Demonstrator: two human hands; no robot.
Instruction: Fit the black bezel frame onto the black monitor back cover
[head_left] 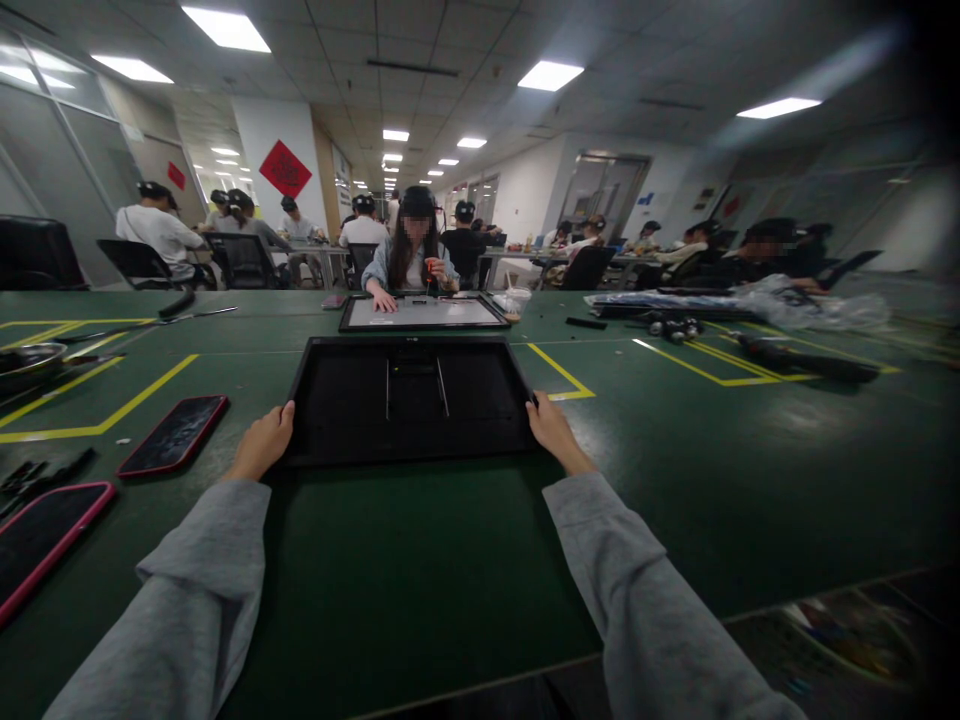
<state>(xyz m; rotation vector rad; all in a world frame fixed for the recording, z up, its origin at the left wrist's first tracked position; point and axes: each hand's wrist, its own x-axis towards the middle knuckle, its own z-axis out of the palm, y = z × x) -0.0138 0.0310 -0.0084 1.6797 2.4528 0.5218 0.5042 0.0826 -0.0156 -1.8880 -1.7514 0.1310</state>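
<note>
A green table (420,575) marked with yellow tape spreads out on every side of the black monitor shell, which is the landmark here. Beyond the shell sits a co-worker (375,268) in a light blue top. The black monitor shell (416,435) itself is at the near-middle of the table, directly in front of the person, its recessed face up; whether it lies fully flat or is slightly raised cannot be told. Just past its far edge is a black-framed grey panel (431,315), with one of the co-worker's hands laid on it. Well off to the shell's right, on the far part, is a crumpled clear plastic bag (817,302). To the shell's left are a pink-edged phone (49,535) and, closer to it, a red-edged phone (176,435). The person's left hand (264,442) grips the shell's left edge, the right hand (556,430) its right edge. A clear cup (515,302) stands beyond its far right corner. Two thin metal strips (442,388) show within the shell.
</note>
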